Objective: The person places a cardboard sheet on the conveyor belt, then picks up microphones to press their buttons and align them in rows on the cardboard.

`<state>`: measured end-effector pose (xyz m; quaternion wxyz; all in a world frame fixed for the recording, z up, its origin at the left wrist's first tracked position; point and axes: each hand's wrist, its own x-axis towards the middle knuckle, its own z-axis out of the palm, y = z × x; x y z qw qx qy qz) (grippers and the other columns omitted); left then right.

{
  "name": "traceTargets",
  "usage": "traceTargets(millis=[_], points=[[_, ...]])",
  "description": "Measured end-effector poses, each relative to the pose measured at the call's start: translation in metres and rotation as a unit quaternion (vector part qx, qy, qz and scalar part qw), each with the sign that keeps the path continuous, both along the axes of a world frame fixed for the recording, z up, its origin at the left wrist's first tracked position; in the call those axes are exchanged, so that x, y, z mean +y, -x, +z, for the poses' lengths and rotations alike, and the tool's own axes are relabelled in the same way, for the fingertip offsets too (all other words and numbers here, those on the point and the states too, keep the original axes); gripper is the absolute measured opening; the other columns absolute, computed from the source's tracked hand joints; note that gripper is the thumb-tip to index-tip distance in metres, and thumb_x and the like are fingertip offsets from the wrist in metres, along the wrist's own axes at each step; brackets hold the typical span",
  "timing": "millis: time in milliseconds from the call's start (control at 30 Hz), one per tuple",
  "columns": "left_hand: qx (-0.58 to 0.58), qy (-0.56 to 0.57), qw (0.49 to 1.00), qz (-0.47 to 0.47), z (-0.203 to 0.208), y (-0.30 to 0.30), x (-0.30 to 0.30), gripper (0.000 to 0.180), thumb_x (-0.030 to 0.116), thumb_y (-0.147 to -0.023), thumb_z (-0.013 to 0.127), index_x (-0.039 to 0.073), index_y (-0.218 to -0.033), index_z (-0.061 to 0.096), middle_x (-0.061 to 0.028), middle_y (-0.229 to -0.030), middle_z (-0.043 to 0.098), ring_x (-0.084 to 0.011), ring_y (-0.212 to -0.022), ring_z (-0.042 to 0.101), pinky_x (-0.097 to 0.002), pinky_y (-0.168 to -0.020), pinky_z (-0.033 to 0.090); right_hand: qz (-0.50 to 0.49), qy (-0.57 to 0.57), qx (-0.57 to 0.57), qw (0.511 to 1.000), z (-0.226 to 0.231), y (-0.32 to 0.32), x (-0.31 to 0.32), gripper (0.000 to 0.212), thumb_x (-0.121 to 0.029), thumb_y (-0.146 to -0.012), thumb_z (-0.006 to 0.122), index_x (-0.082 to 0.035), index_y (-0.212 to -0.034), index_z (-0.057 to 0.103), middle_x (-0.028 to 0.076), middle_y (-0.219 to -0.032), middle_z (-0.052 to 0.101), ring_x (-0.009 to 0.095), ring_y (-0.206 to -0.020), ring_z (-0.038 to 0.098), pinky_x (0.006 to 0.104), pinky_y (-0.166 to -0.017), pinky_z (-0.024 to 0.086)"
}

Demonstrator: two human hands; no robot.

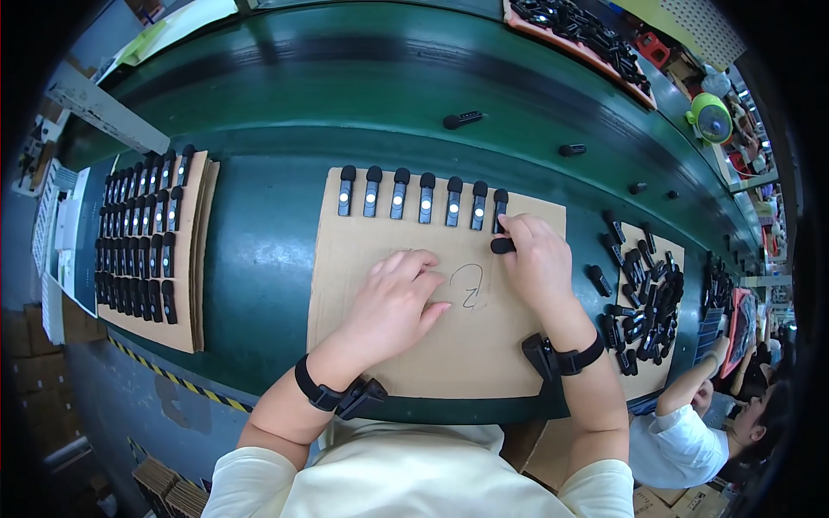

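Observation:
Across the upper part of a cardboard sheet point(380, 345) stands a row of several small black clip-on microphones point(426, 198), foam tips pointing away from me, most with a lit white spot. My right hand point(540, 259) is at the row's right end, its fingers pinched around another black microphone point(503, 246) lying crosswise under them. Its fingertips also meet the lower end of the last microphone point(501, 210) in the row. My left hand point(393, 302) hovers over the middle of the sheet, fingers loosely bent and apart, holding nothing. Both wrists wear black straps with small devices.
At left, stacked cardboard point(197, 259) carries several rows of microphones. A loose heap of microphones point(643, 302) lies on cardboard at right. Single ones lie on the green belt point(363, 86) beyond. An orange-edged tray point(587, 52) stands far right. A co-worker point(691, 432) sits at right.

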<state>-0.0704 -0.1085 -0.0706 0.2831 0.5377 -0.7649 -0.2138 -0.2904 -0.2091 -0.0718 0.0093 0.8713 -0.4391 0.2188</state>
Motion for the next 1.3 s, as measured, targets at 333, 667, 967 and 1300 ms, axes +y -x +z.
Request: traceTargets(millis=[333, 667, 967, 1300], points=[[0.008, -0.009, 1.000, 0.003, 0.000, 0.000, -0.001, 0.026, 0.016, -0.078, 0.077, 0.003, -0.099, 0.069, -0.0113, -0.118, 0.060, -0.0304, -0.113, 0.056, -0.0425, -0.096, 0.045, -0.067, -0.084, -0.083, 0.991, 0.014, 0.030, 0.000, 0.022, -0.001, -0.078, 0.069, -0.004, -0.098, 0.059, 0.012, -0.091, 0.063, 0.034, -0.089, 0.064, 0.0405, -0.075, 0.052], [0.012, -0.006, 1.000, 0.003, 0.002, 0.000, -0.001, 0.028, 0.015, -0.077, 0.078, 0.003, -0.101, 0.069, -0.0114, -0.116, 0.061, -0.0303, -0.112, 0.056, -0.0426, -0.096, 0.045, -0.166, -0.084, 0.087, 0.979, 0.033, 0.149, -0.004, 0.025, -0.007, -0.079, 0.073, -0.003, -0.101, 0.061, 0.015, -0.098, 0.063, 0.036, -0.095, 0.062, 0.0422, -0.081, 0.051], [0.009, -0.004, 1.000, 0.003, 0.002, 0.000, -0.002, 0.027, 0.015, -0.078, 0.077, 0.004, -0.101, 0.069, -0.0106, -0.117, 0.060, -0.0295, -0.112, 0.056, -0.0421, -0.096, 0.045, -0.095, -0.048, 0.085, 0.991, 0.056, 0.103, -0.059, 0.029, -0.008, -0.081, 0.073, -0.004, -0.108, 0.063, 0.014, -0.106, 0.064, 0.035, -0.104, 0.061, 0.0412, -0.091, 0.050], [0.018, 0.005, 1.000, 0.012, -0.004, -0.002, -0.003, 0.025, 0.016, -0.079, 0.077, 0.005, -0.100, 0.069, -0.0098, -0.116, 0.060, -0.0299, -0.113, 0.056, -0.0421, -0.096, 0.045, -0.007, -0.042, 0.155, 0.987, 0.018, 0.031, -0.180, 0.027, -0.004, -0.084, 0.062, -0.006, -0.112, 0.062, 0.014, -0.114, 0.061, 0.033, -0.108, 0.060, 0.0431, -0.094, 0.049]])
